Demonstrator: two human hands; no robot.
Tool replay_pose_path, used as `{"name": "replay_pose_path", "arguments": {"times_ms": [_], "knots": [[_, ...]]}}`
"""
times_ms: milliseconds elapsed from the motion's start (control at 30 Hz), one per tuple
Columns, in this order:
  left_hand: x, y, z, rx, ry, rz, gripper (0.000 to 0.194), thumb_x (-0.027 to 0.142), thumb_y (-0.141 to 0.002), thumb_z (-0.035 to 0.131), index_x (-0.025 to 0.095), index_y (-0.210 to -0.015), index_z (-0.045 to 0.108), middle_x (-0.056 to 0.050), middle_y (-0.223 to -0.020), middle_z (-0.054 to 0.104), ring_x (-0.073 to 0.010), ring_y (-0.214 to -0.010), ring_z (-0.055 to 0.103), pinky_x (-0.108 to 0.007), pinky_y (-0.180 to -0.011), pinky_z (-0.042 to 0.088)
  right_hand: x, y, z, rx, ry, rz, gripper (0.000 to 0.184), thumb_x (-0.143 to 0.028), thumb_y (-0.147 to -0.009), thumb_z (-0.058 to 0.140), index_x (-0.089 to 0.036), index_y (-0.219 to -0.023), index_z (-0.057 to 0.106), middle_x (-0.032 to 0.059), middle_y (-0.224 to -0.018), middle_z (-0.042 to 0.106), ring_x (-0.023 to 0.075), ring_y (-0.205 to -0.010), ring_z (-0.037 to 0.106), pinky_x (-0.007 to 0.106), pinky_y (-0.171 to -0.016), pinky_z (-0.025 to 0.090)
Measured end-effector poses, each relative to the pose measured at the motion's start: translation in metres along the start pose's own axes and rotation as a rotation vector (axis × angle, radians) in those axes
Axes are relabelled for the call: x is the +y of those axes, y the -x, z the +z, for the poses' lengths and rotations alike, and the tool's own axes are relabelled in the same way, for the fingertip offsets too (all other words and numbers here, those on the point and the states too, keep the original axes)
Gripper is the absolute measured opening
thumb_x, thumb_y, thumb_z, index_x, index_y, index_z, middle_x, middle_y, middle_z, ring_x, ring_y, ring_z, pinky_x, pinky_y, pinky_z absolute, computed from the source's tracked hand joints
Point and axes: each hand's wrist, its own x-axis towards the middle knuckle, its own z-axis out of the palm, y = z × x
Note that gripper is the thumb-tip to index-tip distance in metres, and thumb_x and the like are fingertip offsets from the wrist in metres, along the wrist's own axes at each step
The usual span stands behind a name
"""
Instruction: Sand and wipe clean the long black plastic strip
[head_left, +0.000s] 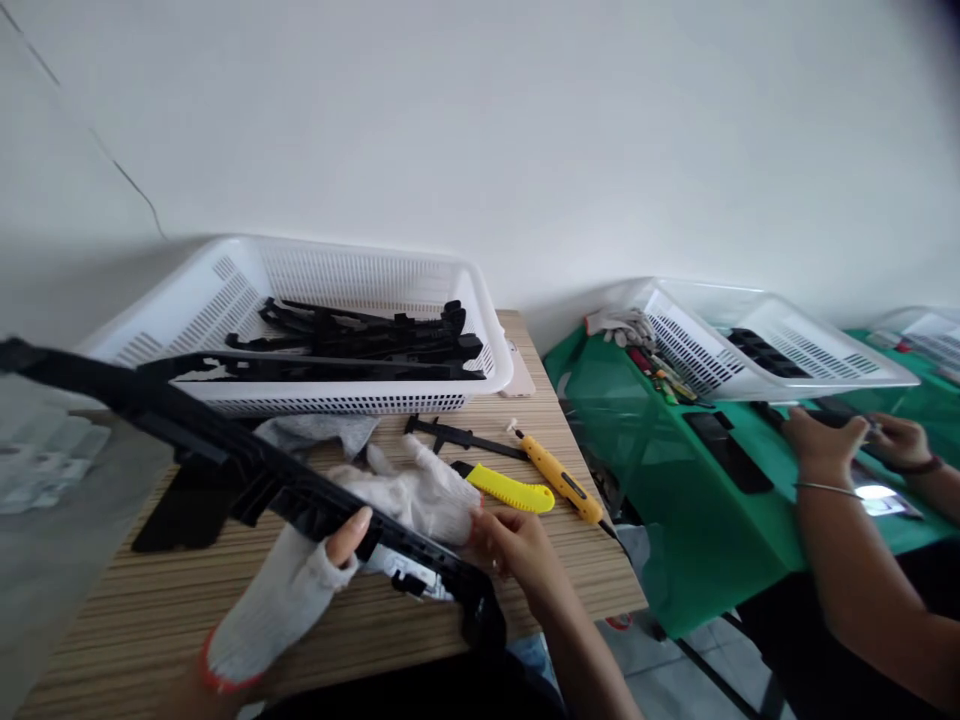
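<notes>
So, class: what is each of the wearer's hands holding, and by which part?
The gloved left hand grips the long black part near its lower end; the bare right hand pinches a white glove at its edge.

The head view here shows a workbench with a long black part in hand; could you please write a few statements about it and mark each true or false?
1. The left hand, in a white glove with the thumb bare, holds the long black plastic part. True.
2. The white basket on the wooden table holds yellow parts. False: the parts in it are black.
3. A yellow utility knife lies on the wooden table. True.
4. The right hand wears a glove. False: it is bare.
5. The neighbouring table is covered in red. False: its cover is green.
</notes>
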Motion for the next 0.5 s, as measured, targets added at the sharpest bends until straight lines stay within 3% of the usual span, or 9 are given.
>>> {"name": "replay_pose_path", "arguments": {"times_ms": [67, 133, 233, 300, 400, 500], "knots": [[-0.017, 0.013, 0.002, 0.031, 0.008, -0.103, 0.046, 0.067, -0.060, 0.076, 0.029, -0.086, 0.073, -0.008, -0.101, 0.082, -0.0381, -0.117, 0.073, -0.047, -0.120, 0.051, -0.003, -0.004, 0.002, -0.035, -0.004, -0.019, 0.069, -0.086, -0.057, 0.080, -0.020, -0.055, 0.059, -0.0038, -0.050, 0.047, 0.0084, -0.045, 0.037, 0.025, -0.043, 0.031], [-0.022, 0.020, 0.005, 0.033, 0.027, -0.176, 0.052, 0.073, -0.065, 0.071, 0.028, -0.090, 0.072, -0.010, -0.103, 0.081, -0.0399, -0.115, 0.074, -0.049, -0.112, 0.059, -0.008, -0.005, 0.002, -0.015, -0.039, -0.111, 0.060, -0.076, -0.060, 0.083, -0.020, -0.057, 0.063, -0.0011, -0.055, 0.054, 0.0120, -0.051, 0.045, 0.028, -0.049, 0.039], [-0.010, 0.021, 0.008, -0.004, 0.093, -0.281, 0.053, 0.077, -0.069, 0.069, 0.027, -0.084, 0.070, -0.011, -0.100, 0.081, -0.0423, -0.111, 0.075, -0.054, -0.112, 0.059, -0.017, 0.000, -0.002, 0.164, -0.073, -0.372, 0.047, -0.063, -0.068, 0.084, -0.022, -0.057, 0.064, 0.0034, -0.067, 0.064, 0.0204, -0.069, 0.059, 0.035, -0.070, 0.052], [0.000, 0.019, 0.007, -0.041, 0.140, -0.284, 0.050, 0.075, -0.068, 0.075, 0.028, -0.084, 0.070, -0.010, -0.104, 0.082, -0.0419, -0.126, 0.070, -0.054, -0.121, 0.051, -0.023, 0.009, -0.008, 0.265, -0.066, -0.498, 0.042, -0.058, -0.074, 0.084, -0.023, -0.060, 0.066, 0.0057, -0.075, 0.068, 0.0243, -0.080, 0.064, 0.039, -0.082, 0.053], [0.008, 0.015, 0.007, -0.070, 0.214, -0.292, 0.051, 0.067, -0.064, 0.089, 0.027, -0.092, 0.073, -0.009, -0.116, 0.081, -0.0396, -0.142, 0.060, -0.052, -0.126, 0.047, -0.030, 0.020, -0.020, 0.278, -0.106, -0.536, 0.043, -0.061, -0.081, 0.081, -0.025, -0.064, 0.065, 0.0033, -0.069, 0.062, 0.0212, -0.070, 0.057, 0.034, -0.069, 0.051], [0.011, 0.011, 0.013, -0.088, 0.383, -0.472, 0.044, 0.050, -0.074, 0.093, 0.023, -0.101, 0.072, -0.011, -0.120, 0.080, -0.0369, -0.123, 0.073, -0.049, -0.106, 0.065, -0.033, 0.027, -0.031, 0.253, -0.139, -0.531, 0.045, -0.066, -0.087, 0.075, -0.026, -0.071, 0.061, -0.0001, -0.066, 0.055, 0.0176, -0.062, 0.047, 0.029, -0.058, 0.043]]}}
